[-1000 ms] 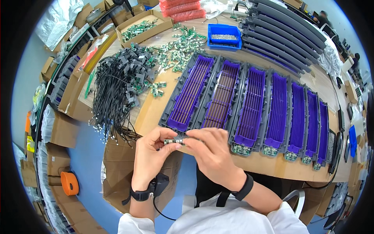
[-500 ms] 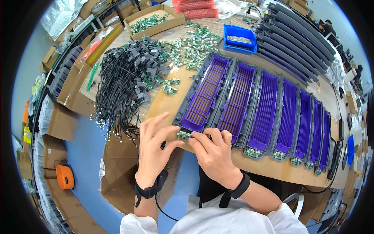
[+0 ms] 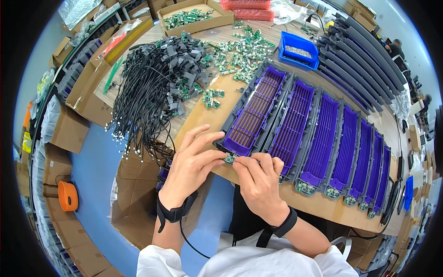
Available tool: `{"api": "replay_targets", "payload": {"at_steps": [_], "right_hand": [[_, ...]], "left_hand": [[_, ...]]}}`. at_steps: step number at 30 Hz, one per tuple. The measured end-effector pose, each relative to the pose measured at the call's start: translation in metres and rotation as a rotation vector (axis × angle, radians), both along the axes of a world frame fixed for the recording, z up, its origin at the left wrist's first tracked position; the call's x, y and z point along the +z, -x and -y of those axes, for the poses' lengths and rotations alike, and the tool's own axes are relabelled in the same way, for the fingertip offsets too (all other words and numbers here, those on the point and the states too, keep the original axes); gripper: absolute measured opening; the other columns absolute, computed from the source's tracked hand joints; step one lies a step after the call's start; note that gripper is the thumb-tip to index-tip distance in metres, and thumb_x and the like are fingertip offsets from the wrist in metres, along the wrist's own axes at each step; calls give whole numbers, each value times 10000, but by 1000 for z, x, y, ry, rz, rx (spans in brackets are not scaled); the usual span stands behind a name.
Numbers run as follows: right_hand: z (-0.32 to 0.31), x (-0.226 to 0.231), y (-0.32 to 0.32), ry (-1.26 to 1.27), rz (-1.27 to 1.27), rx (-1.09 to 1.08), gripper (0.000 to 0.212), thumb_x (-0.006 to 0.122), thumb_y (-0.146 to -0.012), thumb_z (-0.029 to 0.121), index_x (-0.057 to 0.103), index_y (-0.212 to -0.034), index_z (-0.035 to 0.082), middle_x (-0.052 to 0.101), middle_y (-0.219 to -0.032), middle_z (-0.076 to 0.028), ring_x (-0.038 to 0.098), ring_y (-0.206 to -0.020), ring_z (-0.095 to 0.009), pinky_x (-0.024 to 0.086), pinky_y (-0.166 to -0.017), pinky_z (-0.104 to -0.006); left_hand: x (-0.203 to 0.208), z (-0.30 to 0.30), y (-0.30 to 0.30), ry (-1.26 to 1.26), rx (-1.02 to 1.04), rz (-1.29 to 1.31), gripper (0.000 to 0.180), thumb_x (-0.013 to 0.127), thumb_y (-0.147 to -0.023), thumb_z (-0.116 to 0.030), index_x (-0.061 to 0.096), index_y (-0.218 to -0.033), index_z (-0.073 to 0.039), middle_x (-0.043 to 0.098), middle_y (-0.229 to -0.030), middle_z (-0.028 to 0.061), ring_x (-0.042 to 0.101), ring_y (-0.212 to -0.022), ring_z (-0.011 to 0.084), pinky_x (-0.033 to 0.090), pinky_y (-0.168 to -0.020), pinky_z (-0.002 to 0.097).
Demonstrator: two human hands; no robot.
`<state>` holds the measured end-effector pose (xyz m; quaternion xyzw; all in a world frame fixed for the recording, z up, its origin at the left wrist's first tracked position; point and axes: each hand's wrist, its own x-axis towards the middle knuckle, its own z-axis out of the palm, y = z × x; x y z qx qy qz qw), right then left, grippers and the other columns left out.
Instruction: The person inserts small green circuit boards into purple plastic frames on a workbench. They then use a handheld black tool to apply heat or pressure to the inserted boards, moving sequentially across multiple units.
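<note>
A small green circuit board sits at the near end of the leftmost purple-and-grey grille housing. My left hand has its thumb and a finger closed at the board's left end, while its other fingers stretch over the housing's corner. From the other side, my right hand presses its bunched fingertips on the board's right part and hides it. More housings stand in a row to the right. Several of these, such as the third housing, show a circuit board at the near end.
Black cables with grey connectors lie heaped at the left. Behind are loose circuit boards, a cardboard tray of boards and a blue bin of small parts. Stacked grey housings fill the back right. An open carton stands below the table edge.
My left thumb and a finger have closed in on the board's left end. My right hand stays at the board. The whole view has shifted slightly.
</note>
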<state>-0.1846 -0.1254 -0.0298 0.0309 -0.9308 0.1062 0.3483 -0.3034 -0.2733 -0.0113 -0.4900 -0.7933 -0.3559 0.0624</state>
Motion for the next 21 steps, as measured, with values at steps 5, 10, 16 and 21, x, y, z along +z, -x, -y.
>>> {"api": "replay_targets", "payload": {"at_steps": [5,10,16,21], "right_hand": [[2,2,0,25,3,-55,214,655,-714,94,674,-919,35,619,-998,-30,548,-928,-197,318,-775,-383],[0,1,-1,9,21,-39,216,658,-714,97,672,-922,43,614,-1013,-19,547,-951,-193,314,-780,-387],[0,-1,-1,-2,13,-38,233,663,-710,91,674,-935,30,609,-1007,-18,546,-963,-192,314,-780,-383],[0,-1,-1,7,18,-46,238,666,-707,68,675,-942,29,604,-1003,-24,544,-953,-205,315,-781,-383]], "left_hand": [[-6,2,1,-69,-14,-128,177,750,-678,-54,744,-840,-125,649,-1194,7,522,-1215,331,499,-929,421],[-16,4,4,-97,-9,-210,191,728,-680,-45,748,-841,-146,660,-1192,-9,525,-1224,324,488,-954,431],[-14,1,1,-61,6,-186,184,739,-698,-66,749,-863,-148,617,-1286,4,483,-1283,309,425,-1021,489],[-8,-1,0,-27,5,-140,174,732,-724,-66,743,-883,-136,584,-1335,23,462,-1311,298,407,-1033,511]]}}
